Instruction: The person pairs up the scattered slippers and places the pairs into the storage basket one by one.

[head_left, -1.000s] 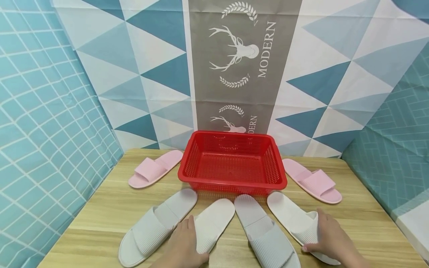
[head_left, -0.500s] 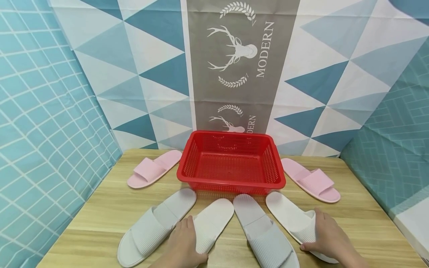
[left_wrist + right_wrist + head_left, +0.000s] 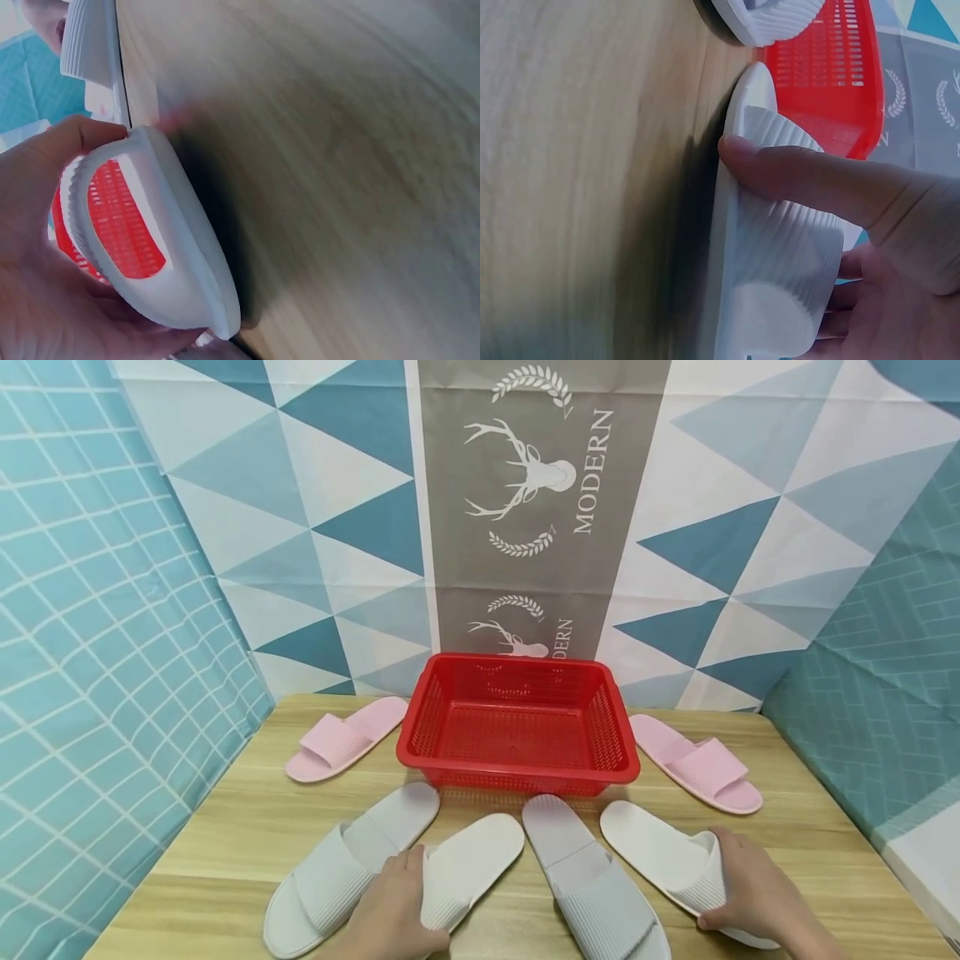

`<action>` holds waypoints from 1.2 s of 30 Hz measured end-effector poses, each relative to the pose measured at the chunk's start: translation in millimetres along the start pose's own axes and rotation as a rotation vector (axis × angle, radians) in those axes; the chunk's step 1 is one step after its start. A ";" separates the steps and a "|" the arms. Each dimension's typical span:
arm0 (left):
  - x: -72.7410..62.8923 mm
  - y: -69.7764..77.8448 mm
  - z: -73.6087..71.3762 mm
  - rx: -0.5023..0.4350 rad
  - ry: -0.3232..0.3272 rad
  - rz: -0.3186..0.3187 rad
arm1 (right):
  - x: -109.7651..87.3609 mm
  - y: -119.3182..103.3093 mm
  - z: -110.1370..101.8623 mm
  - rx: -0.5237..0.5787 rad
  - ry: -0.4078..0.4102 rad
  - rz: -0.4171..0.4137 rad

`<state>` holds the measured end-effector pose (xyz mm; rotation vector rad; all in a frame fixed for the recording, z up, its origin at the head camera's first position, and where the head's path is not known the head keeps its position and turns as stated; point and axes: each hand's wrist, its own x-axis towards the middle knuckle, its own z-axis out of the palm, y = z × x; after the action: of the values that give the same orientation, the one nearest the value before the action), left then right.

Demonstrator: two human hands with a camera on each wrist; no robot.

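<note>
Wooden table (image 3: pixel 217 852), hands (image 3: pixel 393 906) (image 3: pixel 757 885) each gripping a white slipper (image 3: pixel 483 856) (image 3: pixel 648 843), grey slipper (image 3: pixel 603 897) between, narrow gap before red basket (image 3: pixel 517 773)

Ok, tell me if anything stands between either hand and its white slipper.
Nothing visible does: the left hand grips the left white slipper directly, and the right hand grips the right white slipper. A gray slipper lies between the two white ones, but blocks neither grip.

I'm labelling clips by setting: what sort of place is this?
Probably a staged tabletop corner: a wood-grain table with slippers and a red basket on it, backed by creased, patterned sheets.
</note>
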<state>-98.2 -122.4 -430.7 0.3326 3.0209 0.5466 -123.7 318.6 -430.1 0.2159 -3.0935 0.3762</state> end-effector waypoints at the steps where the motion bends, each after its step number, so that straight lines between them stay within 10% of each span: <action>1: -0.6 -0.4 -1.1 -0.004 -0.003 0.009 | -0.8 0.9 0.0 -0.003 0.017 -0.009; 16: -6.6 -3.5 -13.6 -0.009 0.042 0.118 | -3.8 8.9 -11.6 -0.031 -0.012 -0.017; 36: -11.6 -4.6 -30.9 -0.068 -0.062 0.217 | -8.4 8.5 -31.4 -0.071 0.031 -0.088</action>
<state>-90.7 -139.7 -403.3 0.6653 2.9164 0.6381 -116.5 335.4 -401.9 0.3402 -3.0476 0.2638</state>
